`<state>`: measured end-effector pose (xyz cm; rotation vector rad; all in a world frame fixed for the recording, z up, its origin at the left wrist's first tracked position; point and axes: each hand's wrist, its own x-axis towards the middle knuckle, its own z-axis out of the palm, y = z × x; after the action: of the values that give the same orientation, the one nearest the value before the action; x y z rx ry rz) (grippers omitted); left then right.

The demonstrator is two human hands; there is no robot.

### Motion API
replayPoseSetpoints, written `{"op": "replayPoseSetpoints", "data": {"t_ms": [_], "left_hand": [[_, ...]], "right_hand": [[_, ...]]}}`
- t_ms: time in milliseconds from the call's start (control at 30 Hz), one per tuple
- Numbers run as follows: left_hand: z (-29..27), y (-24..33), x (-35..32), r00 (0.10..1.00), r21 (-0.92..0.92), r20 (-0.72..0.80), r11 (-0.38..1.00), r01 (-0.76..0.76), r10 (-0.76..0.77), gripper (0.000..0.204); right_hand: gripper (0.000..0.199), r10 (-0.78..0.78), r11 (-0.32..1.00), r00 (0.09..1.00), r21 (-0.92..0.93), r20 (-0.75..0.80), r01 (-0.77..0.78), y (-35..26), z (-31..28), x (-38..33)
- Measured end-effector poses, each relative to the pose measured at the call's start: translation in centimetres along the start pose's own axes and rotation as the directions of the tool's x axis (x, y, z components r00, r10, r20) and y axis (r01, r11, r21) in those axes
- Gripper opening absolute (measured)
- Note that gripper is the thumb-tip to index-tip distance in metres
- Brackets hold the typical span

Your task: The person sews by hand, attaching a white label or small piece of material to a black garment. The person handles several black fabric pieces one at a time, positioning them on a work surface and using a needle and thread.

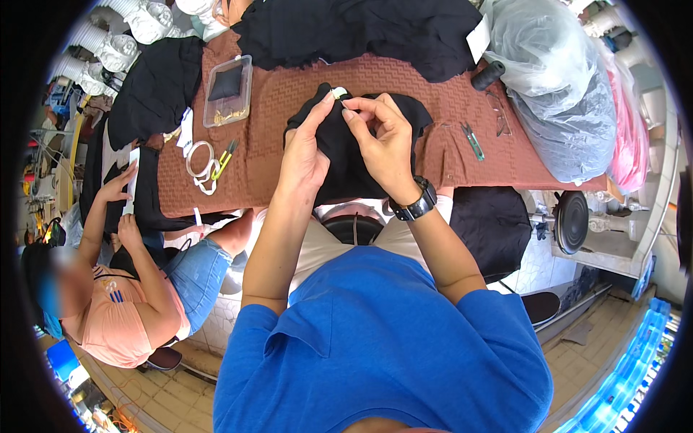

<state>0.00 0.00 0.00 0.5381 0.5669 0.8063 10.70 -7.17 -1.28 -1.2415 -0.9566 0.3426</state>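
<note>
A black cloth (339,162) lies bunched over the table's near edge in front of me. My left hand (307,155) pinches its upper part between thumb and fingers, where a small whitish-green piece (339,92) shows at the thumb tip. Close beside it, my right hand (382,137) has thumb and forefinger pressed together at the same spot. Whatever is in that right pinch is too small to make out. A black watch sits on my right wrist.
The table has a brown textured cover (271,86). Left lie a clear box (229,90) with a black cushion, yellow-green snips (226,159) and a tape roll (200,159). Right are green snips (473,141), eyeglasses (499,115), black thread (488,76) and a plastic bag (563,94). A co-worker (130,310) sits left.
</note>
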Motion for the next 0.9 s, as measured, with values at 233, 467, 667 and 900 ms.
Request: {"op": "replayPoseSetpoints", "data": {"t_ms": [233,467,667,900], "left_hand": [[-0.16,-0.14,0.31,1.000,-0.014,-0.008,1.000,0.024,-0.024,0.025],[-0.39,-0.12,0.43,1.000,0.013,0.002,1.000,0.013,-0.013,0.024],[-0.55,-0.19,0.51,1.000,0.002,0.000,1.000,0.016,-0.016,0.024],[-0.34,-0.20,0.42,1.000,-0.008,-0.019,1.000,0.017,-0.017,0.024]], "right_hand": [[0.017,0.012,1.000,1.000,-0.014,0.029,-0.012,-0.24,-0.07,0.01],[0.015,-0.005,0.999,1.000,-0.044,0.004,0.006,-0.47,0.16,0.22],[0.013,0.005,1.000,1.000,-0.029,-0.007,-0.006,-0.63,0.32,0.23],[0.015,0.008,0.999,1.000,-0.041,0.006,-0.008,-0.68,0.17,0.15]]}}
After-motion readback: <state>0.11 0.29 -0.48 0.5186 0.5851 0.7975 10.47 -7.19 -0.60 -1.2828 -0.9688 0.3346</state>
